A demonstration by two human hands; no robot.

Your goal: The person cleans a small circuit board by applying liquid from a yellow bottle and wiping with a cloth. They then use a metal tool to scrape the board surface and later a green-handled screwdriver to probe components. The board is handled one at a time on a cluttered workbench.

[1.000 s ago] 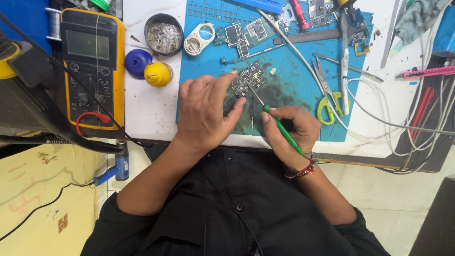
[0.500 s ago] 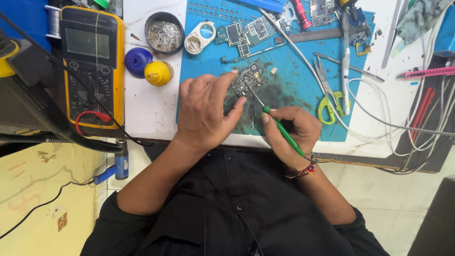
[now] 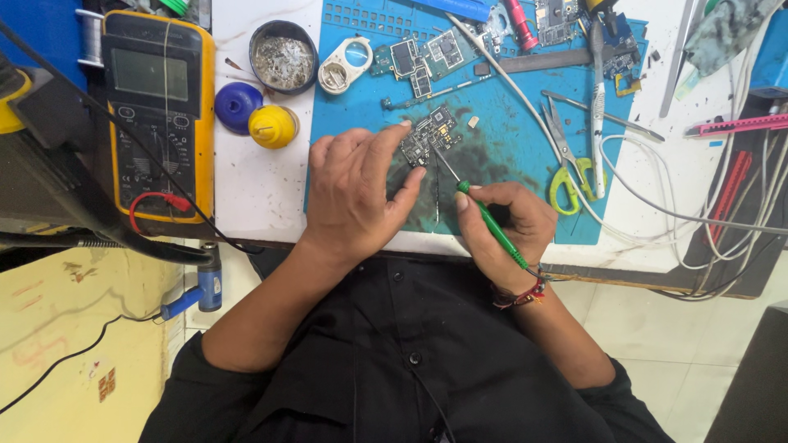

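White tabletop under blue work mat, strewn with tools. Small circuit board lies mid-mat, bare, out of any casing; other boards farther back. Work looks mid-way: tool tip on board, nothing reassembled. Left hand flat, palm down, fingertips pinning board's left edge. Right hand near edge, grip pinching green screwdriver pen-style, shaft angled far-left.

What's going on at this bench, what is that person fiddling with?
A person steadies a small circuit board on a blue work mat with the left hand. The right hand holds a green-handled tool, its thin metal tip touching the board's edge. A yellow multimeter, scissors and other boards lie around.
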